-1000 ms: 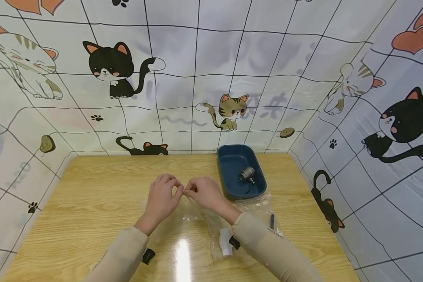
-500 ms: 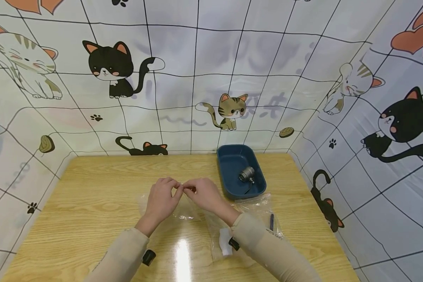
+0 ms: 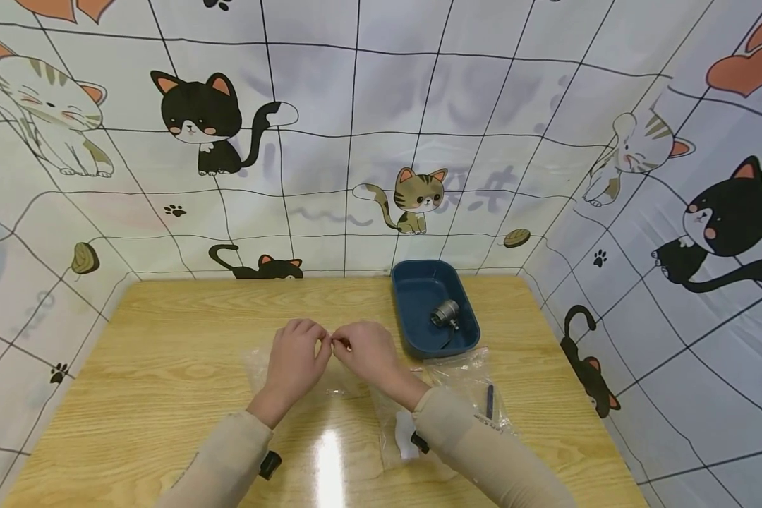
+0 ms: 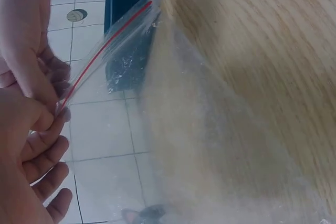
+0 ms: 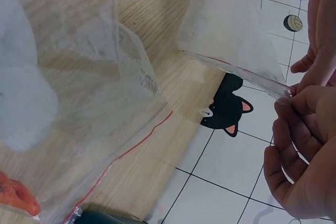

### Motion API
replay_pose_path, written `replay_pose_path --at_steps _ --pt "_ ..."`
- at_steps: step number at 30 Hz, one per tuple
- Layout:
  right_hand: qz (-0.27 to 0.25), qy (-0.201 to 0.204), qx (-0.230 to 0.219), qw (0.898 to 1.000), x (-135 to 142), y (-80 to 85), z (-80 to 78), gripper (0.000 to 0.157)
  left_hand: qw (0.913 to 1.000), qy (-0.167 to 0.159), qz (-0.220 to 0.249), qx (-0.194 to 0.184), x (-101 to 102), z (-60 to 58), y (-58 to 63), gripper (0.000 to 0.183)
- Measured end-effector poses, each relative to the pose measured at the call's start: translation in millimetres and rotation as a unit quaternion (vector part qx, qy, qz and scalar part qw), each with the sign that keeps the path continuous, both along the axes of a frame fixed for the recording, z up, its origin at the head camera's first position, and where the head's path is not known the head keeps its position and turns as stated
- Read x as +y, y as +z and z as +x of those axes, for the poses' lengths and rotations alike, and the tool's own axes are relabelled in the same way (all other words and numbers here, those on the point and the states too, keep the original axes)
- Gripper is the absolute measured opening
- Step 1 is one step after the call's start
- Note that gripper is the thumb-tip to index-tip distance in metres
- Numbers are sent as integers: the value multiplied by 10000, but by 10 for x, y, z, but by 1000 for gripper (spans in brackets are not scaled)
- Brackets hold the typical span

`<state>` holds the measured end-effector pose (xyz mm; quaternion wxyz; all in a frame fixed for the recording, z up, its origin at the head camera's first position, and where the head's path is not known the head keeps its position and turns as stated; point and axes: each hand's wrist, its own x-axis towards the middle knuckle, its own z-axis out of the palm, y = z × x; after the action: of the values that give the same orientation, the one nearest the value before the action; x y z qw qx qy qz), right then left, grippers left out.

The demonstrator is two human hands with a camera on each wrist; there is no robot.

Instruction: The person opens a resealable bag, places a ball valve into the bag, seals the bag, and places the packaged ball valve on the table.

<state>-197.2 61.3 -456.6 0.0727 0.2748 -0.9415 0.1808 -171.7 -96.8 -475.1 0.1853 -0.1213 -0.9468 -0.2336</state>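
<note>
In the head view my left hand (image 3: 295,356) and right hand (image 3: 368,353) meet above the middle of the table. Between thumb and index finger, each pinches the top edge of a clear zip bag (image 4: 126,45). The bag's red seal line runs away from the fingertips in the left wrist view, and its thin film hangs down toward the wood. Nothing shows inside this bag. The left hand's remaining fingers curve loosely. In the right wrist view the right hand (image 5: 310,145) has its thumb and index fingertip right at the seal's end.
A second clear zip bag (image 5: 100,124) lies at the right, with a white piece (image 3: 405,434), a dark stick (image 3: 490,401) and an orange item (image 5: 18,195) seen at it. Behind stands a blue tray (image 3: 409,331) holding a metal cylindrical part (image 3: 444,313). Cat-print curtains border the table (image 3: 184,331).
Both hands stay together at the bag's edge, shifting only slightly. More of the bag's film shows to the left of the left hand now.
</note>
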Motion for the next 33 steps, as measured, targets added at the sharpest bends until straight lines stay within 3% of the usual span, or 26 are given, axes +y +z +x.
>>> replay_pose_path --at_steps 9,15,22,26,33 --pt "348 236 105 9991 17 21 -10 16 9993 -221 -206 206 -1 25 -29 14" --pt "320 386 -79 9987 28 29 -35 16 9992 -325 -238 8 -23 29 5 14" --pt "673 724 -694 9927 4 36 -86 18 9993 -290 -147 -167 -43 40 -17 14" --pt "525 811 -989 9904 3 21 -98 21 9994 -204 -152 -230 -60 48 -38 15" --pt "167 671 -892 9936 28 -18 -131 16 9994 -253 -217 -134 -59 49 -20 11"
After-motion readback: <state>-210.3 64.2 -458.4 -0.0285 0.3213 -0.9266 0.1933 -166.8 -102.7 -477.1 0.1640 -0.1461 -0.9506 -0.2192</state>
